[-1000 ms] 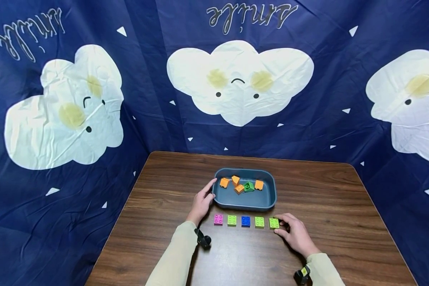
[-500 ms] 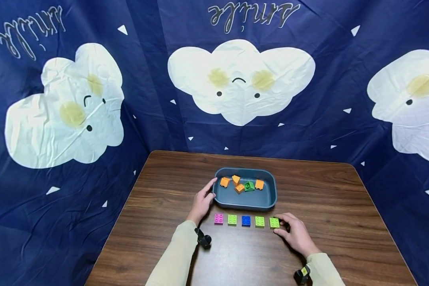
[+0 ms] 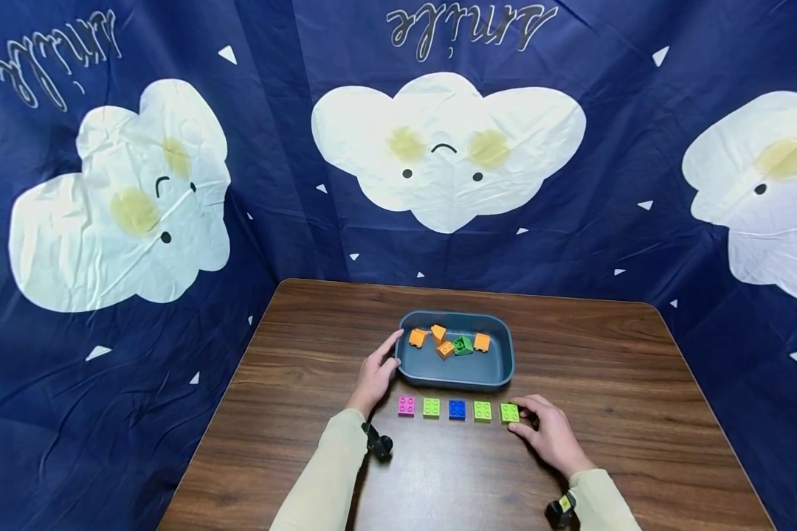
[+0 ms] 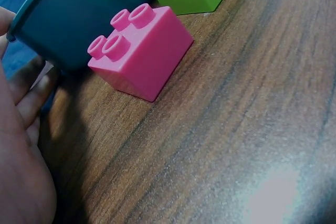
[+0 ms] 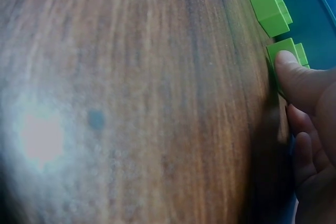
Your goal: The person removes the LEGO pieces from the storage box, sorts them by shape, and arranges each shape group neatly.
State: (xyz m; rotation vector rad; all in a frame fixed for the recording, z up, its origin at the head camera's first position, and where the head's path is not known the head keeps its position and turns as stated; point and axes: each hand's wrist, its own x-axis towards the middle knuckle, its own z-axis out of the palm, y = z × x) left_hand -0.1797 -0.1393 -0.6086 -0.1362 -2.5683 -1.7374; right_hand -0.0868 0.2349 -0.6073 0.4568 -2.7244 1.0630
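Five-block row aside, the rightmost lime green toy brick (image 3: 510, 413) is pinched between the thumb and fingers of my right hand (image 3: 551, 434) while it stands on the table. In the right wrist view my thumb (image 5: 299, 80) presses its near side. Left of it, in a line, are another lime brick (image 3: 482, 411), a blue brick (image 3: 457, 410), a third lime brick (image 3: 432, 408) and a pink brick (image 3: 406, 406), all studs up. My left hand (image 3: 373, 380) touches the left end of the blue-grey bin (image 3: 432, 375) with fairly straight fingers.
Inside the bin lie several orange pieces (image 3: 445, 349) and a green piece (image 3: 463, 346). The bin stands just behind the brick row on the wooden table (image 3: 305, 354). A dark blue cloth (image 3: 272, 221) with clouds hangs behind and beside the table.
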